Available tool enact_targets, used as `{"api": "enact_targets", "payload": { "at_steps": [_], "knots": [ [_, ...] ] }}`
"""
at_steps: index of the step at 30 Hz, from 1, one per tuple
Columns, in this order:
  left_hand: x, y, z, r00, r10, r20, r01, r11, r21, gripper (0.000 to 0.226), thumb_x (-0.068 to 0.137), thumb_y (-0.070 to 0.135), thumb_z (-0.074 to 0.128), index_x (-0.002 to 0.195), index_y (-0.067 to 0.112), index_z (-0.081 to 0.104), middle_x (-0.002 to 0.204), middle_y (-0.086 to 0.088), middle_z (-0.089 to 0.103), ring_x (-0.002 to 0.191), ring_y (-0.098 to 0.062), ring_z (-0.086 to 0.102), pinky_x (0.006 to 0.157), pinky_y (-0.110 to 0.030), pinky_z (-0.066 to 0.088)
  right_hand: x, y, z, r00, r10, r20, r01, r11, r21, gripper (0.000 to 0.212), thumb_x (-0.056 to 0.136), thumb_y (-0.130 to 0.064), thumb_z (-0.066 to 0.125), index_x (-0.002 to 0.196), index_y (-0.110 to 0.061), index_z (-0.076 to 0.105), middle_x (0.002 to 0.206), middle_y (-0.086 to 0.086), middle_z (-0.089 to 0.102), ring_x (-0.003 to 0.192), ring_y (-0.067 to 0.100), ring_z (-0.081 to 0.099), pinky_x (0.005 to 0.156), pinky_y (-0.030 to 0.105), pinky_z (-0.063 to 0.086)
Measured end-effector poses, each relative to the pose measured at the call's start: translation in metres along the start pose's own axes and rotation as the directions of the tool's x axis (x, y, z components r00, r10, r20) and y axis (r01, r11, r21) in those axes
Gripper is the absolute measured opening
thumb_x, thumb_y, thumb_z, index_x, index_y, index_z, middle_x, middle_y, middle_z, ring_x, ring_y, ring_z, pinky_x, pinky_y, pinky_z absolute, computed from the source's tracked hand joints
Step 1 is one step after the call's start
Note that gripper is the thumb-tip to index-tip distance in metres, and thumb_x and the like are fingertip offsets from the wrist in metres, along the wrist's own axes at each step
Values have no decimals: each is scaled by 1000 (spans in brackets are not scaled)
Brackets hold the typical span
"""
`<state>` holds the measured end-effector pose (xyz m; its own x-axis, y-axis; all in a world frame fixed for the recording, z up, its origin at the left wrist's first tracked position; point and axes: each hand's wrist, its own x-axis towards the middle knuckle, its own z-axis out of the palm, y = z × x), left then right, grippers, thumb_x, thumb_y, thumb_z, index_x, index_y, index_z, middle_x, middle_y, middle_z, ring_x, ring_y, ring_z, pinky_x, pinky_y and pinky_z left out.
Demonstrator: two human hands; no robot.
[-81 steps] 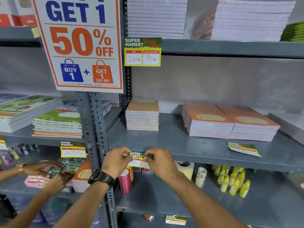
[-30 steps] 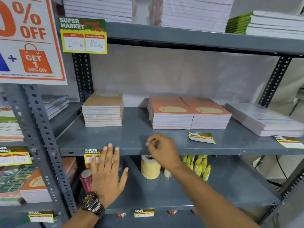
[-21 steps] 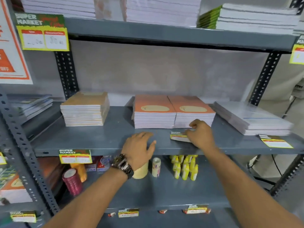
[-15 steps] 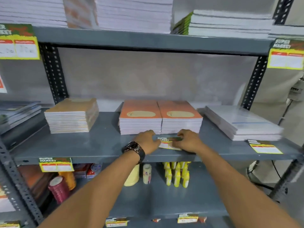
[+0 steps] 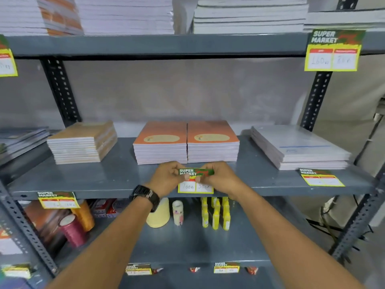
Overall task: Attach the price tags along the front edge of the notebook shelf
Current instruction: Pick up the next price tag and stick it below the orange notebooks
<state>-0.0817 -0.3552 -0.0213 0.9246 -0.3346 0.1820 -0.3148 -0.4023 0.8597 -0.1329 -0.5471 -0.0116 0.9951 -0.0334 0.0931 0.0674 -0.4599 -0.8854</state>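
Note:
A green and yellow price tag [image 5: 195,183] hangs over the front edge of the grey notebook shelf [image 5: 108,190], just below two orange notebook stacks [image 5: 185,142]. My left hand [image 5: 167,178] pinches its top left corner and my right hand [image 5: 220,177] pinches its top right. Another tag [image 5: 58,199] hangs on the shelf edge at the left. A third tag [image 5: 321,177] lies flat on the shelf at the right, in front of a white notebook stack [image 5: 298,147].
A brown notebook stack [image 5: 82,141] sits left on the same shelf. Below are tape rolls [image 5: 159,213], yellow glue bottles [image 5: 215,213] and ribbon spools [image 5: 71,229]. Perforated uprights [image 5: 316,99] frame the bay. The upper shelf edge carries a tag [image 5: 333,52].
My view swung right from the left tag, which now hangs on the edge. My right hand picked the middle tag off the shelf, my left joined it, and both brought it to the front edge.

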Motion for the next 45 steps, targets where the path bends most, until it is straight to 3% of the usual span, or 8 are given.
{"api": "enact_targets", "payload": {
  "at_steps": [2, 9, 14, 18, 30, 37, 41, 45],
  "knots": [
    [-19, -6, 2, 997, 48, -64, -43, 997, 70, 11, 78, 20, 77, 83, 18, 68, 76, -14, 71, 65, -23, 60, 66, -41, 51, -15, 5, 9, 997, -66, -35, 63, 996, -68, 6, 80, -14, 76, 85, -18, 75, 69, -8, 66, 62, 3, 54, 60, 23, 44],
    [-63, -28, 18, 976, 66, -209, -28, 983, 179, 9, 79, 23, 75, 79, 26, 67, 67, 6, 68, 64, -10, 63, 65, -33, 54, -51, 19, 45, 968, -166, -191, 128, 972, -196, 7, 80, -13, 73, 84, -19, 75, 78, -4, 71, 71, 9, 62, 65, 22, 48],
    [-64, -33, 18, 973, 95, -211, -39, 966, 254, 12, 76, 27, 76, 83, 22, 68, 69, 2, 71, 66, -17, 65, 66, -34, 53, -51, 23, 58, 952, -143, -272, 69, 962, -265, 5, 81, -15, 72, 79, -20, 71, 56, -10, 60, 49, 8, 55, 52, 26, 44],
    [-61, -34, 14, 968, 151, -202, -80, 943, 323, 13, 80, 28, 73, 89, 21, 67, 78, 2, 72, 72, -17, 65, 66, -31, 50, -49, 24, 65, 933, -118, -341, 18, 959, -283, 7, 79, -20, 76, 76, -22, 69, 67, -5, 69, 66, 14, 64, 65, 32, 52],
    [-53, -31, 11, 959, 257, -120, -151, 821, 551, 15, 87, 32, 63, 94, 20, 60, 91, 0, 70, 84, -23, 64, 63, -29, 40, -44, 17, 67, 910, -116, -399, -93, 879, -467, 24, 74, -33, 74, 75, -21, 52, 67, -4, 62, 64, 21, 58, 56, 35, 48],
    [-48, -26, 5, 975, 194, -112, -82, 774, 627, 24, 84, 43, 63, 86, 24, 49, 83, 1, 66, 76, -29, 64, 64, -38, 53, -40, 7, 50, 910, -110, -399, -143, 820, -554, 46, 63, -44, 83, 75, -21, 46, 73, -5, 56, 65, 20, 55, 56, 35, 44],
    [-53, -14, 12, 976, 201, -87, -87, 718, 690, 30, 81, 43, 59, 98, 22, 46, 100, -1, 64, 85, -31, 64, 65, -39, 52, -41, 6, 54, 917, -104, -385, -127, 839, -529, 40, 65, -36, 84, 77, -19, 49, 79, -3, 56, 69, 22, 55, 58, 36, 45],
    [-50, -8, 15, 982, 179, -57, -77, 660, 747, 60, 72, 71, 55, 101, 20, 44, 102, -2, 61, 90, -30, 63, 63, -38, 47, -43, 10, 56, 924, -123, -362, -92, 847, -524, 27, 73, -15, 75, 83, -19, 50, 84, -2, 54, 75, 23, 55, 61, 35, 45]
  ]
}}
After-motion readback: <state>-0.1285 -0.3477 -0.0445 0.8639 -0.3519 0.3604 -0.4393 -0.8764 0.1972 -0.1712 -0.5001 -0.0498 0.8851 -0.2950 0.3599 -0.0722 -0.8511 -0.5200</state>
